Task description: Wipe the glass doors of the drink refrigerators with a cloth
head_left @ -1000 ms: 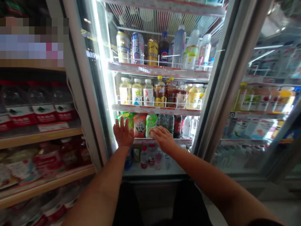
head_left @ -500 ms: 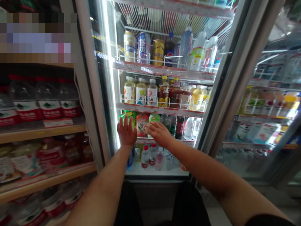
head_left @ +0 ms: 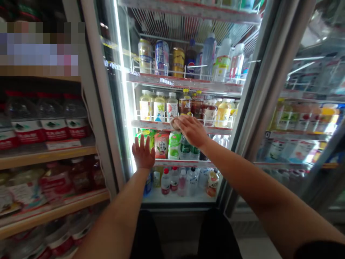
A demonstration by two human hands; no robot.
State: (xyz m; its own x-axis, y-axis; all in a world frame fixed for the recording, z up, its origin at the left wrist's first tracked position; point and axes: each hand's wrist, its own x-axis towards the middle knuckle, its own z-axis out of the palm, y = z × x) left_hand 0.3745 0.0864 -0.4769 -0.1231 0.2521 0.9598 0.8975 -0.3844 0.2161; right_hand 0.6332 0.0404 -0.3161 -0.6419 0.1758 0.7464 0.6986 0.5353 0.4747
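In front of me stands a lit drinks fridge with a glass door [head_left: 113, 118]. My left hand [head_left: 143, 153], its fingers spread and pointing up, rests against the glass at the lower left, before a green bottle [head_left: 149, 136]. Higher up and to the right, my right hand [head_left: 190, 129] lies at the glass by the middle shelf's front edge. Its fingers are close together and bent forward, with a small brownish patch at their tips that I cannot make out. Behind the glass, a red-labelled bottle [head_left: 161, 145] and a green-and-white bottle [head_left: 174, 145] stand between the hands.
More bottles and cans fill the fridge shelves, including a gold can [head_left: 178, 62]. A metal door frame [head_left: 265, 97] runs along the right, with another fridge beyond it. On the left, a wooden-edged shelf [head_left: 48, 156] holds several red-capped water bottles [head_left: 51, 118].
My right hand has moved up and slightly right, from the lower bottles to the middle shelf's edge. My left hand stays on the glass. The view has shifted slightly.
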